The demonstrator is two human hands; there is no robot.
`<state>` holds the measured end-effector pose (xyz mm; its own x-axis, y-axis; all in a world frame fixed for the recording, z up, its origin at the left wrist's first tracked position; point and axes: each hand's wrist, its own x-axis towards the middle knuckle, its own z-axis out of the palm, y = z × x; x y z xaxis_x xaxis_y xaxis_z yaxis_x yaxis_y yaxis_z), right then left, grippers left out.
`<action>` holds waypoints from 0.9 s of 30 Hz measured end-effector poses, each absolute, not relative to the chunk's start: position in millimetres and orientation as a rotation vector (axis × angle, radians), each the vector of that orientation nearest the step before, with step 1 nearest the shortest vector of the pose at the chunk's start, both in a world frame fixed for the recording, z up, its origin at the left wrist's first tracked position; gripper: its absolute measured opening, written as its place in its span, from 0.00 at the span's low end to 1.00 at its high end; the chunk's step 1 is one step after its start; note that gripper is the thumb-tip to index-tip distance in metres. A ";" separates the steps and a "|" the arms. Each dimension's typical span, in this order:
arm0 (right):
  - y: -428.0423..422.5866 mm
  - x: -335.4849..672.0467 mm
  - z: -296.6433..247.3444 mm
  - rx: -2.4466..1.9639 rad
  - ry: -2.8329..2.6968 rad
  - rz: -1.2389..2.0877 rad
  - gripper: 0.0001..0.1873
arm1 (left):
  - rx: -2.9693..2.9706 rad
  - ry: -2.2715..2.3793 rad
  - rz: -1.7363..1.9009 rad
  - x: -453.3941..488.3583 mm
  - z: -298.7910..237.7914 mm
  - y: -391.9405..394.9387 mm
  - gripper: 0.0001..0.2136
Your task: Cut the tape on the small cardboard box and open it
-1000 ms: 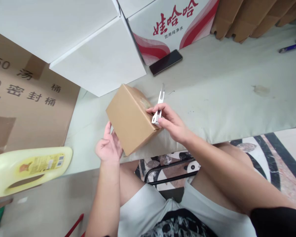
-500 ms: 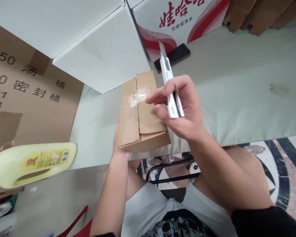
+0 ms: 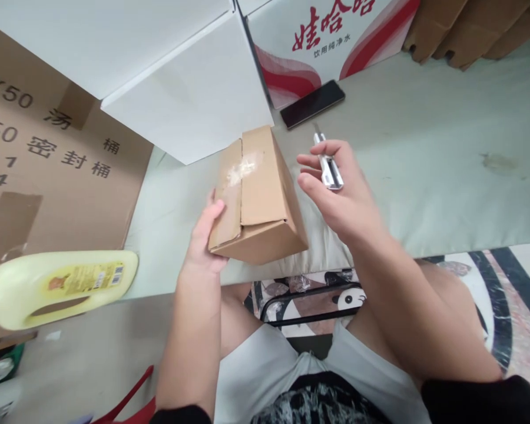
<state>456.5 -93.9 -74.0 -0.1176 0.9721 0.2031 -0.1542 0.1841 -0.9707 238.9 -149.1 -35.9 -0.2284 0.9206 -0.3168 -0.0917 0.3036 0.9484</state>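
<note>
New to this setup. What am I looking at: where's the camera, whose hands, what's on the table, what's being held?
No machine here: a person works with two bare hands. The picture comes from a camera on that person's head, looking forward and down, so the arms enter from below. The left hand grips a small cardboard box by its near corner, taped flaps up. The right hand holds a white utility knife beside the box, not touching it. Toward the far side of the grey-green table cover are a dark phone, white boxes and a red-and-white carton. A yellow jug lies at the left.
</note>
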 end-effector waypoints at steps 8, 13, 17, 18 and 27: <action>-101.0 452.3 -64.6 -0.655 -1.456 1.494 0.18 | 0.894 1.529 1.282 233.8 -46.8 -151.7 0.24; -108.5 446.5 -51.3 -0.497 -1.513 1.358 0.19 | 1.213 1.356 1.507 248.7 -43.2 -159.6 0.28; -110.7 443.9 -54.8 -0.715 -1.496 1.320 0.24 | 1.230 1.341 1.544 245.6 -52.6 -171.4 0.30; -111.0 444.3 -56.1 -0.742 -1.480 1.344 0.24 | 1.225 1.372 1.547 242.8 -56.5 -174.5 0.30; -119.2 444.0 -53.4 -0.577 -1.584 1.491 0.41 | 1.098 1.376 1.717 251.8 -66.5 -176.9 0.38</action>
